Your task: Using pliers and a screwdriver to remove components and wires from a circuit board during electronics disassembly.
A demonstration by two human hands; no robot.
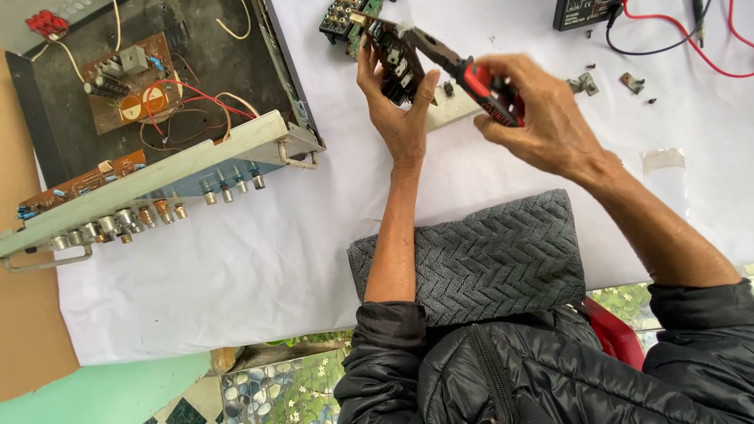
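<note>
Near the desk's far edge, left hand (397, 106) fingers grip a circuit board (393, 55); right hand (542, 110) fingers clasp pliers (463, 71).

- Cloth (236, 267) on the table: white
- Towel (487, 259): dark grey, herringbone weave
- Tool handle (491, 90): red and black
- Jacket (510, 369): black, quilted
- Wires (675, 47): red, black

The circuit board (390, 59) is a narrow dark panel carrying a row of pale components, with a block of connector sockets at its far end. It is tilted up off the white-covered desk, near the far edge, held from below. The pliers (471, 78) have red-and-black handles and dark slim jaws; they lie slantwise, jaw tips touching the board's upper end.
</note>
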